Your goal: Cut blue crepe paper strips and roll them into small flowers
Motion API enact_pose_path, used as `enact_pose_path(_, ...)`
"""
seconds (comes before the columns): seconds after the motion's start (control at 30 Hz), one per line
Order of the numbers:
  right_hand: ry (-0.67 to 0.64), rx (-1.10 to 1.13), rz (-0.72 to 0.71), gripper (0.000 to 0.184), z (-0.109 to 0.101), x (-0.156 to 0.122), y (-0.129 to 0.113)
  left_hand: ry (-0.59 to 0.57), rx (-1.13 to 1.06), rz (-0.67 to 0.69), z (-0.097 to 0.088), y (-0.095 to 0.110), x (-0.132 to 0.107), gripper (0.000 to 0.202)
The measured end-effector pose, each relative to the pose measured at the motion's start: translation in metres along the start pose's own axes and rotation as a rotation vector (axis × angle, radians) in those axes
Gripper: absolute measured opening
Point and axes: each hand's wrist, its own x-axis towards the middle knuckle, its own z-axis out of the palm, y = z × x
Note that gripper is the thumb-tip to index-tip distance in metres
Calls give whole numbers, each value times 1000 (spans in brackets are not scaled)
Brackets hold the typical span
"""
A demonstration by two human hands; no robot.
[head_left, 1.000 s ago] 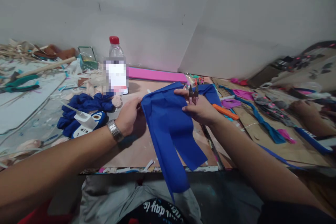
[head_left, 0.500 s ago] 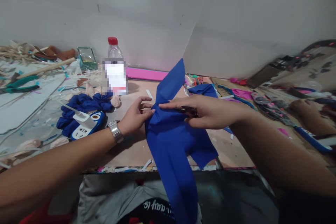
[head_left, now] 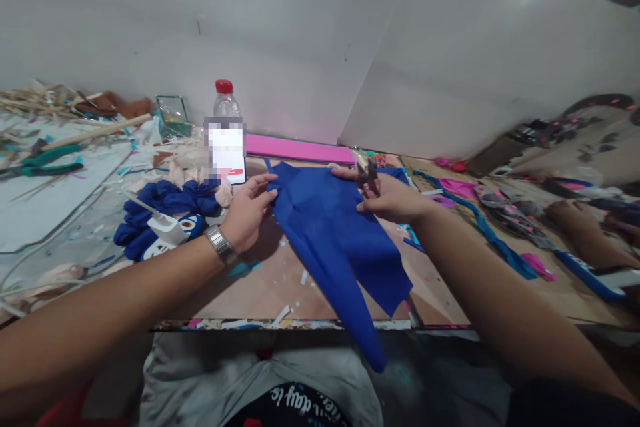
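A blue piece of fabric [head_left: 325, 220] hangs between my hands over the table, with one long strip drooping past the front edge. My left hand [head_left: 249, 210], a metal watch [head_left: 220, 241] at its wrist, pinches the fabric's upper left corner between thumb and fingers. My right hand [head_left: 393, 195] grips the fabric's upper right side with thumb and index finger. Tucked among the right-hand fingers is a dark metal tool [head_left: 369, 177] that looks like small scissors; its far part is hidden.
Blue gathered fabric [head_left: 167, 203] and a power strip [head_left: 173, 240] with a white plug lie at left. Behind stand a phone [head_left: 233, 163] and a red-capped bottle [head_left: 225, 97]. Green-handled pliers [head_left: 50, 163] lie far left. Another person's hand [head_left: 575, 223] is at right.
The blue fabric has opened out wider and lowered; its raised upper flap is down. My right hand has moved slightly away from the left, and the dark tool shows more.
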Motion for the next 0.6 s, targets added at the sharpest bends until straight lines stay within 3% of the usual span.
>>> enact_pose_path(0.13,14,-54,173,86,8,3,39,-73,55,-117,2,-8,-3,54)
enact_pose_path(0.2,-47,25,238,88,11,0,54,-59,77,-176,4,-10,-4,63)
enact_pose_path(0.3,-81,138,194,91,12,-3,66,-17,98,-235,4,-11,-2,69)
enact_pose_path(0.47,7,108,-28,89,6,-2,56,-46,257,-31,4,-5,0,75)
enact_pose_path(0.6,47,51,-215,91,-4,-14,29,-155,335,161,16,22,-15,83)
